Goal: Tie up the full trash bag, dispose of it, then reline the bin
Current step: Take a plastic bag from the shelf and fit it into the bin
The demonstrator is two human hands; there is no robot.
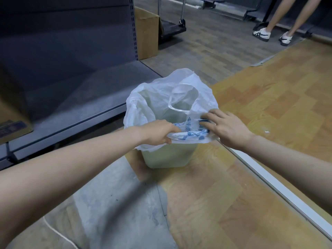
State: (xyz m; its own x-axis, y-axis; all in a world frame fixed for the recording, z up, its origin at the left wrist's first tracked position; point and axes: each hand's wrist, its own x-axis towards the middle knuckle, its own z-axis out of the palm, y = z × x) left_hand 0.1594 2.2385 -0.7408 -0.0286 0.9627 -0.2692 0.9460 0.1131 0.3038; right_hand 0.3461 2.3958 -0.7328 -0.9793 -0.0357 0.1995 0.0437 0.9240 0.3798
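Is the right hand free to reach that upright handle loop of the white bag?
Probably yes. The right hand rests on the thin white plastic bag at the pale bin's near rim, and the handle loop stands just beyond its fingers with nothing between.

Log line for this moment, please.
stage: relining | left hand: grips thin white plastic bag at rim | right hand: presses bag on pale plastic bin
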